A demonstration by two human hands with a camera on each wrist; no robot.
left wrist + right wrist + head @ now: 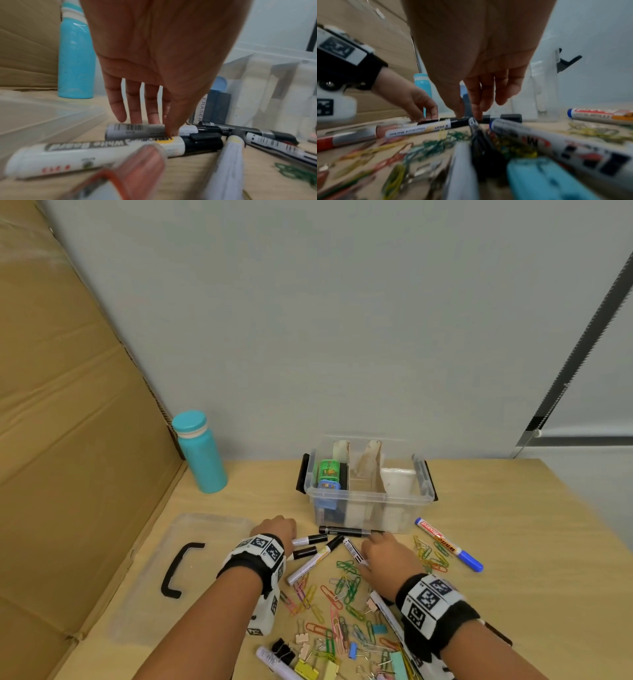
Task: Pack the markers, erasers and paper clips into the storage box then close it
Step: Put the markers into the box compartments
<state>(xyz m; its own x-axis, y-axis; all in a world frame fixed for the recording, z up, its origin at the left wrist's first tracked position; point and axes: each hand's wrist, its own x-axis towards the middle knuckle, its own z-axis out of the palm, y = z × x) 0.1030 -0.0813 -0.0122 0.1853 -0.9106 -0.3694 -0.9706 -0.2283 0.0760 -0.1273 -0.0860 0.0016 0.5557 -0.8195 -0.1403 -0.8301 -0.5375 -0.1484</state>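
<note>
The left hand [154,56] is reaching down with its fingers [135,108] nearly straight and slightly spread, the tips touching a white marker with a black cap and a barcode label [137,129]; they are not closing round it. The right hand [479,54] is hanging with loosely bent fingers [476,102], and its thumb and forefinger tips are coming down onto the black caps of the markers lying at their tips; whether they are actually pinching one cannot be told.

Just beyond both sets of fingertips, the clear plastic storage box with black side latches [368,498] is standing open. Its left compartment is holding a green eraser [328,470], a blue eraser [328,486] and a dark block labelled ERASER [212,108]; cardboard dividers are splitting the inside, and something white is sitting in the right compartment.

Between the two hands, several black-capped white markers [310,563] are lying flat, caps mostly pointing toward the box or to the right. An all-black marker [344,531] is lying crosswise along the box's front wall. To the right of the right fingers, a blue-capped whiteboard marker [448,544] is lying on a diagonal, cap toward the person. Coloured paper clips [342,587] are lying scattered under and behind the right hand.

Left of the left fingers, the clear box lid with a black handle [205,529] is lying flat, with a teal bottle [200,453] standing beyond it.
</note>
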